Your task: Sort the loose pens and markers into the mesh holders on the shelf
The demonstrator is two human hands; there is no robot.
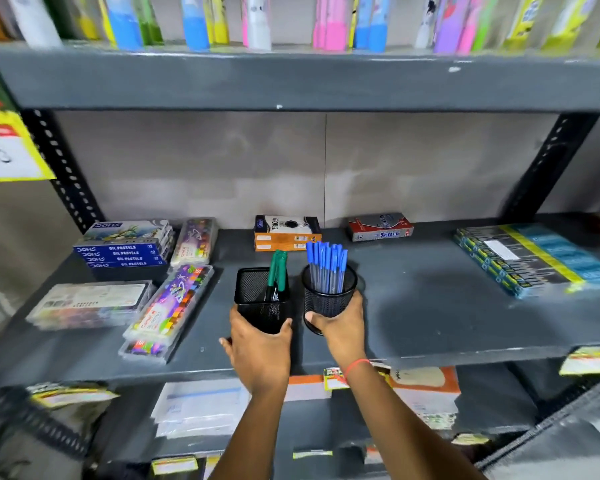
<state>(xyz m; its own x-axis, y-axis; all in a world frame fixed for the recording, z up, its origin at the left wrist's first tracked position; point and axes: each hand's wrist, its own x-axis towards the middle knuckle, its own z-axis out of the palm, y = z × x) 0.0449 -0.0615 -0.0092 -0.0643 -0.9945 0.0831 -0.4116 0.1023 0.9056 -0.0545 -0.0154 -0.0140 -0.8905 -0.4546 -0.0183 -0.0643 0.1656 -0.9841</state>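
Mid-shelf (pixel 430 306), near edge: left hand (pixel 257 355) wraps the square mesh holder (pixel 253 292) w/ green markers (pixel 278 268); right hand (pixel 340 327) cups the round holder (pixel 326 299) of blue pens (pixel 326 265), prob. to square both up side by side.

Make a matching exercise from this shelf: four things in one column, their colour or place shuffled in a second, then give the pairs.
Column one:
1. square mesh holder
2. round mesh holder
3. oil pastel boxes
4. orange and black box

Column two:
A. holds blue pens, gripped by the right hand
B. stacked at the shelf's left
C. at the back wall, behind the holders
D. holds green markers, gripped by the left hand

Pairs: 1-D, 2-A, 3-B, 4-C.
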